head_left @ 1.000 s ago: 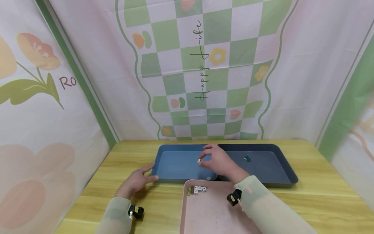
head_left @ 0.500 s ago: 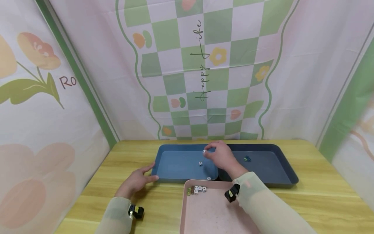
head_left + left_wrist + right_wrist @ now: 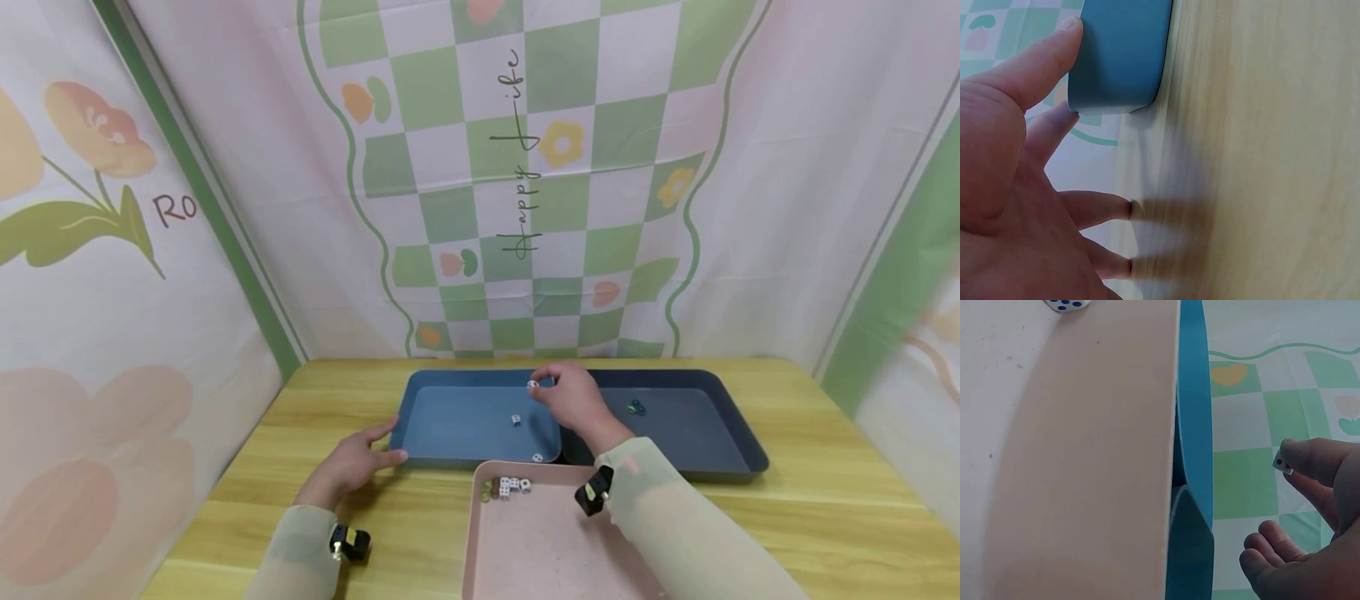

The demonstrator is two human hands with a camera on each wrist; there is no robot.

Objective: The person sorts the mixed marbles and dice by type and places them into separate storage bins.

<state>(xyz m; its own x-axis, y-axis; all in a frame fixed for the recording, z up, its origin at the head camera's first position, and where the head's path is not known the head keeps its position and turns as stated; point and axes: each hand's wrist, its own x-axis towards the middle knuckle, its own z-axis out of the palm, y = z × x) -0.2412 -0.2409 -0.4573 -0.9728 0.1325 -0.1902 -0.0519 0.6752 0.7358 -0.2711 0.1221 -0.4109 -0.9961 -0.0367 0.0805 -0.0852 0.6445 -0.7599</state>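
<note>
Die [image 3: 533, 385] is pinched between thumb and finger of the right grip [image 3: 572, 402], up at the right end of the blue tray [image 3: 450, 417]. Another die [image 3: 516, 421] sits in that tray just short of the grip, a third one [image 3: 537, 457] by the corner. Dark tray [image 3: 690, 433] to the grip's right has tiny blue-green bits [image 3: 636, 407]. Pink tray [image 3: 555, 542], nearer the person, holds bunched dice [image 3: 505, 485]. Left grip [image 3: 351, 467] is way left, fingers spread, touching the blue tray. Checkered curtain [image 3: 495, 150] hangs behind.
</note>
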